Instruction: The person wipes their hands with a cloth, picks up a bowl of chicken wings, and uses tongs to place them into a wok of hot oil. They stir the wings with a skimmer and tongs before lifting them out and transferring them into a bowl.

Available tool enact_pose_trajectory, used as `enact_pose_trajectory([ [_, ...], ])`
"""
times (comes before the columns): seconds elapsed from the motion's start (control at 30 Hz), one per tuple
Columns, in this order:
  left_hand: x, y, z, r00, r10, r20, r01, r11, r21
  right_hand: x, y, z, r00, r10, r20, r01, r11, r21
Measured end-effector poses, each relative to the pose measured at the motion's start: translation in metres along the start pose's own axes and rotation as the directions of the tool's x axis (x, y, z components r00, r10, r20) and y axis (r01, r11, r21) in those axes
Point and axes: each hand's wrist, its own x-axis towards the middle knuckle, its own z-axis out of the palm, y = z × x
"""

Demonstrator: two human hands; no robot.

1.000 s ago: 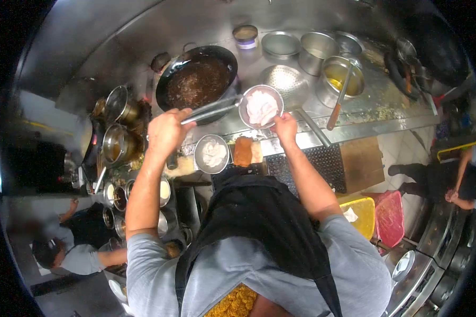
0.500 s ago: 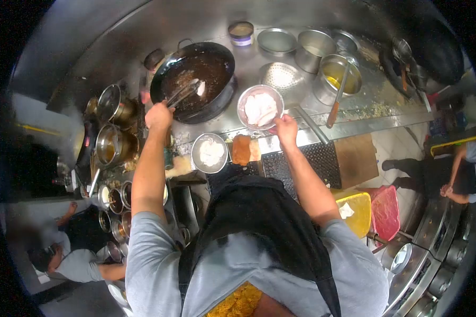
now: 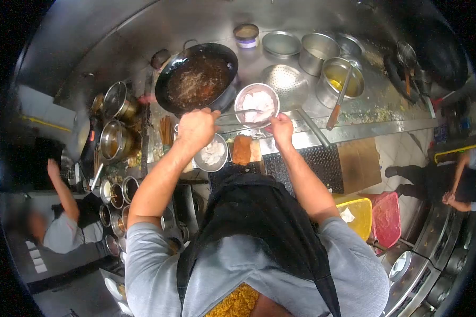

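My left hand (image 3: 197, 129) is closed around metal tongs (image 3: 232, 113), whose tips reach into a metal bowl (image 3: 238, 101). Pale, wet-looking pieces of food (image 3: 260, 102) fill that bowl. Its near right rim is pinched by my right hand (image 3: 282, 130). Just beyond my left hand, a black wok (image 3: 230, 96) contains dark, bubbling oil (image 3: 198, 80). A second metal bowl (image 3: 225, 160) with white pieces (image 3: 212, 152) sits below my left wrist, partly covered by it. An orange-brown block or cloth (image 3: 241, 150) lies between the bowls and my apron.
A perforated strainer (image 3: 285, 84) rests behind the held bowl, its handle (image 3: 313, 128) toward me. Several pots, one with a ladle (image 3: 341, 95), stand back right. Sauce pots (image 3: 111, 141) line the left. One person (image 3: 63, 230) is at left, another (image 3: 460, 179) at right.
My left hand and tongs have moved from over the wok, where they held a white piece, right and nearer into the bowl. The person at left has raised an arm.
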Motion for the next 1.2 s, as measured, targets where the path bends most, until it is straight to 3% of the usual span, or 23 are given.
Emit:
enact_pose_trajectory([
  [0.07, 0.001, -0.002, -0.003, 1.0, -0.011, -0.013, 0.011, 1.0, -0.007, 0.0, -0.002, 0.0, 1.0, 0.011, -0.011, -0.01, 1.0, 0.009],
  [0.17, -0.004, -0.015, -0.01, 0.99, -0.08, 0.117, 0.091, 0.991, -0.094, -0.008, -0.015, 0.001, 0.999, 0.035, -0.033, -0.033, 0.998, 0.058],
  [0.23, -0.009, -0.029, -0.006, 0.968, -0.184, 0.168, 0.218, 0.952, -0.214, -0.008, -0.017, -0.001, 0.998, 0.044, -0.035, -0.04, 0.995, 0.091],
  [0.47, -0.018, -0.086, -0.017, 0.903, -0.404, 0.147, 0.43, 0.836, -0.342, 0.004, -0.009, 0.011, 0.994, 0.106, 0.008, -0.106, 0.984, 0.141],
  [0.6, 0.003, -0.123, -0.014, 0.874, -0.483, 0.056, 0.484, 0.854, -0.192, 0.001, -0.015, 0.019, 0.992, 0.128, -0.001, -0.127, 0.981, 0.147],
  [0.73, 0.045, -0.15, 0.03, 0.84, -0.527, 0.132, 0.54, 0.835, -0.103, -0.006, -0.01, 0.018, 0.991, 0.13, -0.005, -0.128, 0.979, 0.157],
  [0.83, 0.069, -0.157, 0.067, 0.764, -0.61, 0.209, 0.621, 0.783, 0.017, -0.009, -0.007, 0.015, 0.988, 0.143, -0.056, -0.13, 0.974, 0.185],
  [0.93, 0.07, -0.162, 0.096, 0.738, -0.66, 0.143, 0.667, 0.745, -0.005, -0.012, -0.003, 0.006, 0.983, 0.168, -0.071, -0.153, 0.972, 0.177],
  [1.0, 0.06, -0.168, 0.11, 0.784, -0.617, -0.067, 0.608, 0.786, -0.112, -0.015, -0.006, 0.003, 0.985, 0.152, -0.078, -0.136, 0.973, 0.184],
  [1.07, 0.043, -0.145, 0.076, 0.797, -0.578, -0.176, 0.558, 0.816, -0.153, -0.015, -0.006, 0.0, 0.987, 0.14, -0.081, -0.124, 0.977, 0.172],
  [1.2, 0.005, -0.087, 0.008, 0.902, -0.411, -0.132, 0.391, 0.908, -0.152, -0.012, -0.01, -0.001, 0.993, 0.097, -0.064, -0.086, 0.985, 0.15],
])
